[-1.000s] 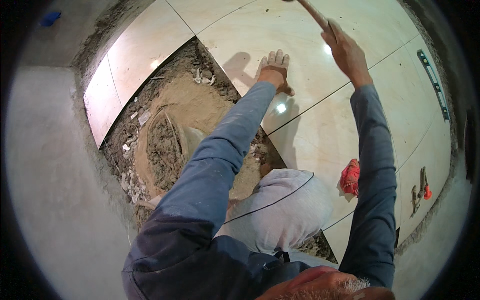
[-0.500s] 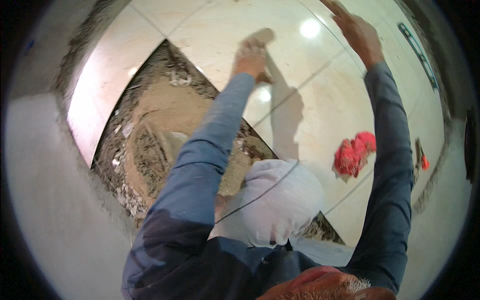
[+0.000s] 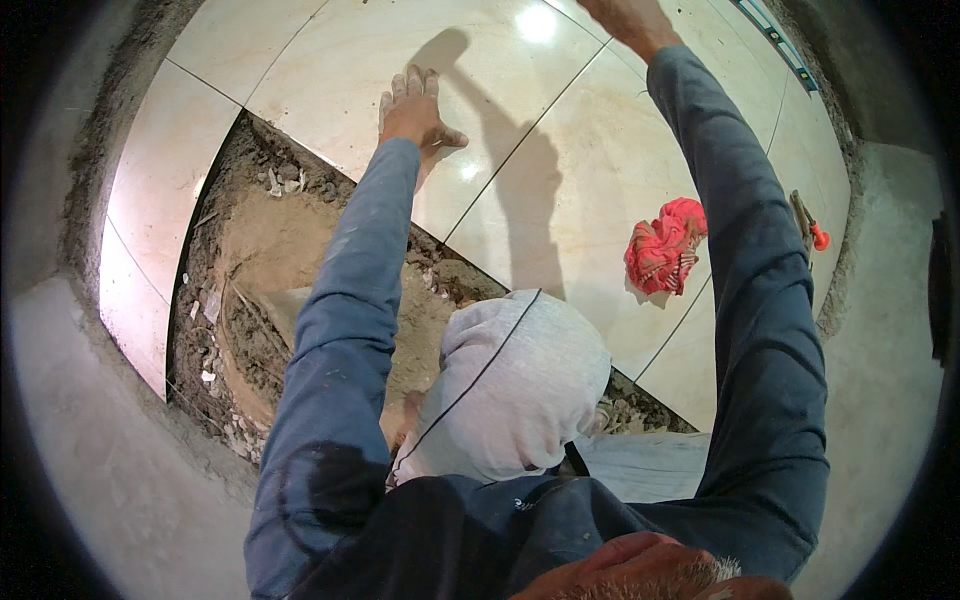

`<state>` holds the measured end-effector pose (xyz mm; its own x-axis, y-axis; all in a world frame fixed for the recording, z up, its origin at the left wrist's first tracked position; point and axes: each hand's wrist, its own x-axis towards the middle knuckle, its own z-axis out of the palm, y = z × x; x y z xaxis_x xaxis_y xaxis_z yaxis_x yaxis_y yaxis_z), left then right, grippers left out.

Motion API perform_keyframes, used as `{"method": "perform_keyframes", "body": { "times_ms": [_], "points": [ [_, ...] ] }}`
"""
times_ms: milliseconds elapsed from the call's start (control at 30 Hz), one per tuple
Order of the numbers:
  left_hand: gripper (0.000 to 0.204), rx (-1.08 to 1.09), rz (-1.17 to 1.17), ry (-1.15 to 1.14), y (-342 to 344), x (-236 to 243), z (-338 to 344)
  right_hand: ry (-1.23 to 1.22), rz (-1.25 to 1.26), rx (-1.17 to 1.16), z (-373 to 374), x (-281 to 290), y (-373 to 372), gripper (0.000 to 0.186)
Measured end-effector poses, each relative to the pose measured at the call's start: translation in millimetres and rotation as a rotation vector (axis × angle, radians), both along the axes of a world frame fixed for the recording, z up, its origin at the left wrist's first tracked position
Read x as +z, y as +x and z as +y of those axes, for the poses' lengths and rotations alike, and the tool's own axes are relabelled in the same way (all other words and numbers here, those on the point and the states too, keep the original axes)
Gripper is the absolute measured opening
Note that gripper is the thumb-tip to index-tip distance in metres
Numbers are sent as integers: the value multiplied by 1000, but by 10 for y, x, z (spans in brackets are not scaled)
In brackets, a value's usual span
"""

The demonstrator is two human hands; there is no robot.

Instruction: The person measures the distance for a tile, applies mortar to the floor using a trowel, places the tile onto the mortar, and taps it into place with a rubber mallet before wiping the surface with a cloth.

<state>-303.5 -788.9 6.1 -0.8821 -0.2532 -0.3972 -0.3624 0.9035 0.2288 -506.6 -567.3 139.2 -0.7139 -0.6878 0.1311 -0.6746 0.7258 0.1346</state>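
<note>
My left hand [image 3: 418, 115] rests on a large cream floor tile [image 3: 340, 70], fingers spread, with nothing in its grasp. Below it, the tiles' edge meets a patch of bare sand and rubble [image 3: 265, 235]. At the top edge, my right hand [image 3: 635, 22] reaches far over the tiles. Its fingers are cut off by the picture's rim, so whether it holds anything is hidden. A crumpled red cloth [image 3: 665, 248] lies on the tiles inside my right forearm. My knee in pale grey cloth [image 3: 525, 385] covers part of the sand's edge.
At the far right lies a spirit level [image 3: 778, 45] along the tiles' border. A tool with an orange-red end [image 3: 819, 238] sits right of my right arm. Rough mortar edges and a grey concrete surface [image 3: 130, 440] surround the tiled area. A dark cord [image 3: 470, 385] crosses my knee.
The view has swung, shifting the cloth and the level up and left in the picture. My right hand has slid left and partly out past the top; my left hand stays spread on the tile.
</note>
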Motion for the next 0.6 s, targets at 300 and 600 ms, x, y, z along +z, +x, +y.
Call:
{"method": "perform_keyframes", "body": {
  "times_ms": [300, 600],
  "points": [
    [131, 8, -21, 3, 50, 4, -27, 52, -203, -240, 1423, -181, 357, 45],
    [119, 4, 48, 79, -301, -215, 531, -1287, -1097, -976, 2233, -582, 3119, 34]
  ]
}}
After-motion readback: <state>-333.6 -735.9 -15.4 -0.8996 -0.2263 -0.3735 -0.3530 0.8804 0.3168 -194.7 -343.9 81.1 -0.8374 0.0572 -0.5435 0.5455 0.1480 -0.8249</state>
